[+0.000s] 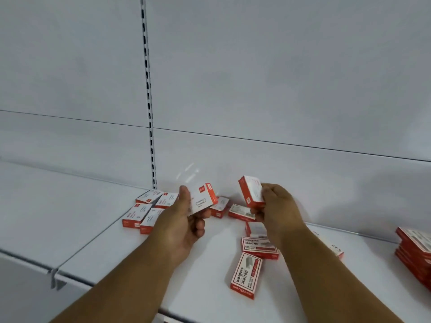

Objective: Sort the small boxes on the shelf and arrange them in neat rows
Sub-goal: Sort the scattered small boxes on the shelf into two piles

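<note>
Both hands are up over the white shelf (98, 231), each gripping a small red-and-white box. The left hand (184, 220) pinches the paper-clip box (202, 198), thumb on its left edge, fingers curled beneath, the face tilted up toward the person. The right hand (276, 206) clasps a second box (251, 191) from its right side, holding it upright on end, red side panel facing left. The two held boxes sit apart, a gap between them.

Just left of the left hand's grip, four boxes (145, 209) lie flat in a tidy two-by-two block against the back panel (256, 78). Between and behind the two grips, a couple of loose boxes (220, 207) lie at odd angles. Below the right grip, staple boxes (258, 247) are scattered, one long staple box (246, 275) lying nearest the shelf's front edge. Far to the right of the right hand, a stack of boxes (416, 252) runs out of view.
</note>
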A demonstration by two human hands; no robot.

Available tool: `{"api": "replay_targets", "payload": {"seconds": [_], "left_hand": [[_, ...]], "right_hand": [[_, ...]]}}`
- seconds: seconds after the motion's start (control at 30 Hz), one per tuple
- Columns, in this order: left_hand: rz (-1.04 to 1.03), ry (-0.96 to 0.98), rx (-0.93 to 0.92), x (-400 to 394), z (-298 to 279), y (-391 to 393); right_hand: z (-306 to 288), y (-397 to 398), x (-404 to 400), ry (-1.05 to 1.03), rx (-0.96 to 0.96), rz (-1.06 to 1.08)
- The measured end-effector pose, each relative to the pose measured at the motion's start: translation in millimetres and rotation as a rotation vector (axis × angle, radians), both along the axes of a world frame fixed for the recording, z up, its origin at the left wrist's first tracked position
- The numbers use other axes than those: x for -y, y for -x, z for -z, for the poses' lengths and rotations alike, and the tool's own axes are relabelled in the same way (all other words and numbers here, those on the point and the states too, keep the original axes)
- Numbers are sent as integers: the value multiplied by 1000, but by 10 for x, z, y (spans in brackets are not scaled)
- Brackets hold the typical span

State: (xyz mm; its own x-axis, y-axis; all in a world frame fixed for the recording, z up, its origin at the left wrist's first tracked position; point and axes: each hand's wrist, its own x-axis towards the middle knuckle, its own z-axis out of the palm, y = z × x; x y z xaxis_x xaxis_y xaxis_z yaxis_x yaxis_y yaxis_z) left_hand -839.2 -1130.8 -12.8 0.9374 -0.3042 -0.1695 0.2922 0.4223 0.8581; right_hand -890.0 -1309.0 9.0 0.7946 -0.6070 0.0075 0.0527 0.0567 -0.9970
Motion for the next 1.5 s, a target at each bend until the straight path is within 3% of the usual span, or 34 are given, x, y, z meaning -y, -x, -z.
{"api": "replay_targets", "payload": {"seconds": [0.1, 0.23, 0.43, 0.63, 0.7, 0.8, 0.87, 1.07, 1.13, 1.23, 1.33, 1.5], "left_hand": [[27, 33, 40, 3, 13, 2], [-40, 76, 52, 18, -26, 35], [-206, 1, 122, -44, -88, 134], [-45, 94, 140, -511, -249, -135], [-18, -30, 210, -743, -328, -356], [-81, -555, 477, -1075, -446, -764], [-112, -732, 587, -1241, -490, -1064], [66, -776, 501, -1379, -214, -1759], [102, -869, 592, -1351, -117, -1860], [148, -1156, 807, -1340, -54, -1956], [147, -1273, 887, -1364, -23, -1976], [43, -1228, 999, -1393, -138, -1823]], "right_hand": [[41, 11, -104, -90, 77, -139], [25, 51, -154, -60, 129, -295], [-26, 110, -264, 52, 73, -269], [-99, 49, -515, 251, 13, -231], [-190, -75, -668, 285, -8, -216], [-340, -377, -964, 307, -63, -200], [-376, -621, -1183, 388, -156, -173], [-128, -1216, -1641, 539, -445, -11], [-85, -1281, -1667, 623, -539, 75], [-94, -1291, -1668, 872, -671, 111], [-83, -1270, -1718, 952, -684, 177], [-44, -1198, -1786, 967, -609, 295]]}}
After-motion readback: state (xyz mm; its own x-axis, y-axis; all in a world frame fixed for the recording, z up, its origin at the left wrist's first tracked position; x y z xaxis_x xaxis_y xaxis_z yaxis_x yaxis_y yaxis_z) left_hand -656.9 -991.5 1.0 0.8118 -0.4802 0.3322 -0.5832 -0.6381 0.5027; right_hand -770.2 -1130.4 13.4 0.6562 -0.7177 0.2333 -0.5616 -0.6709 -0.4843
